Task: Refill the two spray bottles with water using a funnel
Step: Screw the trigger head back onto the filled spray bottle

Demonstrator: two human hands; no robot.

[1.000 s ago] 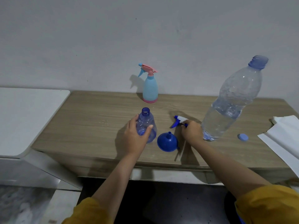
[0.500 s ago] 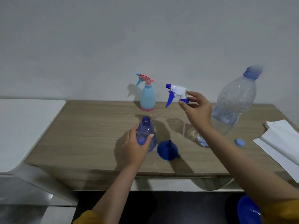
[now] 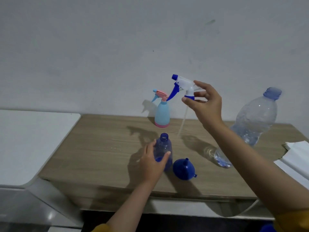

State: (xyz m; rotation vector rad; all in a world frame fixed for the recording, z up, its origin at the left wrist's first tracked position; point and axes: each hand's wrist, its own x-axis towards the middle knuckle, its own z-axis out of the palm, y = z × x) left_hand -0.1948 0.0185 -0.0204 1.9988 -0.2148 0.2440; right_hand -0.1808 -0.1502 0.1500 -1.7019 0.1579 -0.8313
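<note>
A dark blue spray bottle (image 3: 163,149) stands upright and uncapped on the wooden table (image 3: 103,148). My left hand (image 3: 153,162) grips its body. My right hand (image 3: 204,102) pinches the white and blue spray head (image 3: 183,87) in the air above the table, its thin dip tube (image 3: 182,123) hanging down. A blue funnel (image 3: 184,169) lies mouth down just right of the blue bottle. A light blue spray bottle with a pink head (image 3: 161,112) stands at the back by the wall. A large clear water bottle (image 3: 250,124) stands at the right, partly behind my right forearm.
White paper towels (image 3: 296,158) lie at the table's right edge. A white surface (image 3: 30,139) adjoins the table on the left. A grey wall rises close behind the table.
My right hand has lifted the spray head from the tabletop high into the air, with its dip tube now dangling free. The left hand has kept its grip on the blue bottle.
</note>
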